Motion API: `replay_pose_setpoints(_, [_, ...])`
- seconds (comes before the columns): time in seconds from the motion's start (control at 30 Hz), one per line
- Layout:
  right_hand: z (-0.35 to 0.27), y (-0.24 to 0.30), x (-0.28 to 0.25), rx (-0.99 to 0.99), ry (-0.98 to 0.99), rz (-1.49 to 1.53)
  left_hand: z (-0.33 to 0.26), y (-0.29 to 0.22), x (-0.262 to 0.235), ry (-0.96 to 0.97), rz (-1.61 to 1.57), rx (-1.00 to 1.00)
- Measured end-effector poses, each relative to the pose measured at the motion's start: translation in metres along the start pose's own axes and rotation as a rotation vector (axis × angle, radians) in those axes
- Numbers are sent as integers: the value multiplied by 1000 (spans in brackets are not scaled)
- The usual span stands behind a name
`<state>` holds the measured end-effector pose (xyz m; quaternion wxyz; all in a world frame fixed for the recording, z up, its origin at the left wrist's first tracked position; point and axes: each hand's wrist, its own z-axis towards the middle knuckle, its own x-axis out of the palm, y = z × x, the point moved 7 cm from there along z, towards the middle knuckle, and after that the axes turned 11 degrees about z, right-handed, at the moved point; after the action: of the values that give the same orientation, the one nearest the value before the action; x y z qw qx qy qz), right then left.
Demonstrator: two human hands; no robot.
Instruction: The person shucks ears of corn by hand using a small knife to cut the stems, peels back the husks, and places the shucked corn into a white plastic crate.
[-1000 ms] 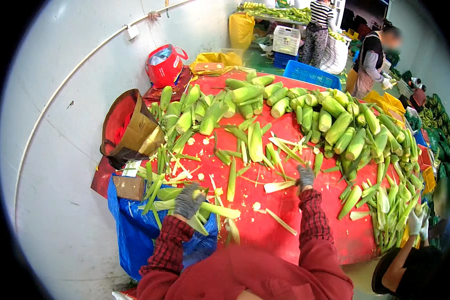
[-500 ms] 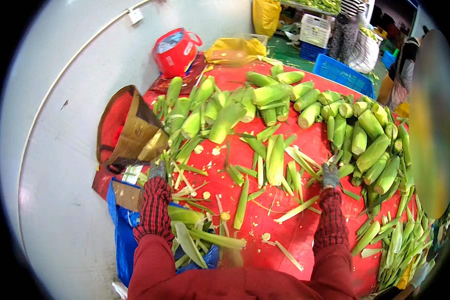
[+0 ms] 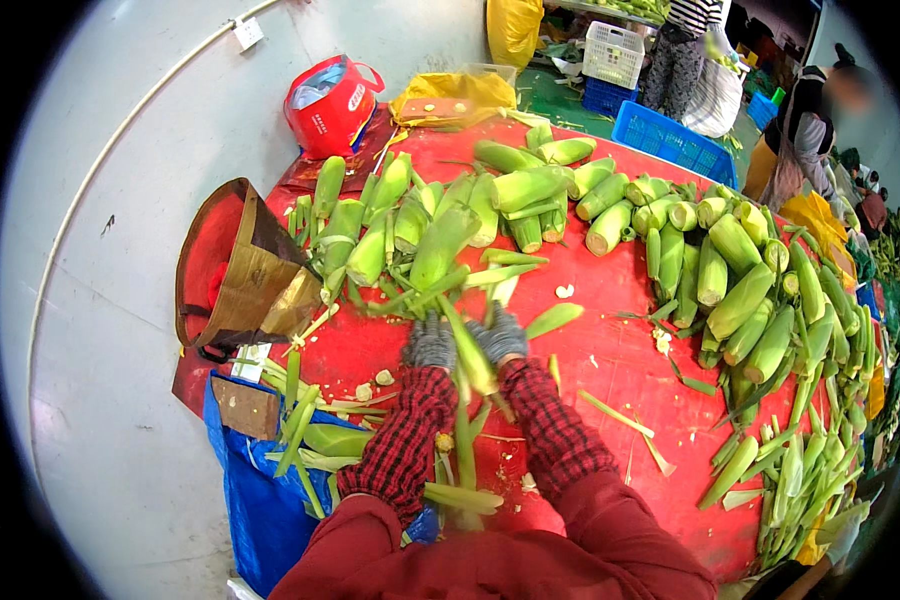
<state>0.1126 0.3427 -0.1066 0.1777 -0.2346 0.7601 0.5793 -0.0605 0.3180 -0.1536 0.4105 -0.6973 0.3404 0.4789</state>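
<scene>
- Left hand (image 3: pixel 428 345) and right hand (image 3: pixel 497 337), both gray-gloved, flank long green husk leaves (image 3: pixel 471 355) on the red-covered counter (image 3: pixel 610 350); whether either grasps, I cannot tell.
- Step: apparently gathering leaves; next calls for pressing both hands inward.
- Red fabric tote (image 3: pixel 332 128) holds pale-blue material (image 3: pixel 318 86); brown red-lined bag (image 3: pixel 270 285), contents unclear.

Head-worn fisheye (left of two), facing down, wide — close over red table (image 3: pixel 610 345)

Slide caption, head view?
Gloved left hand and right hand among loose husks on a red tabletop, corn ears beyond.
</scene>
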Motion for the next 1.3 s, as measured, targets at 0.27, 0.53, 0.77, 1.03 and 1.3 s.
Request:
replay_pose_setpoints(0.27, [2, -64, 120, -233, -81, 1010, -37, -10, -12, 153, -527, 93])
replay_pose_setpoints(0.53, [-170, 156, 14, -749, -130, 855, -132, 28, -194, -355, -817, 416])
replay_pose_setpoints(0.77, [-314, 263, 117, -892, 252, 950, -248, 204, -294, -685, -935, 450])
replay_pose_setpoints(1.03, [-397, 236, 249, -940, 752, -250, -315, 418, -183, -382, -148, 11])
replay_pose_setpoints(1.3, [-363, 205, 204, -1038, 456, 213, -327, 401, -219, -438, 19, 149])
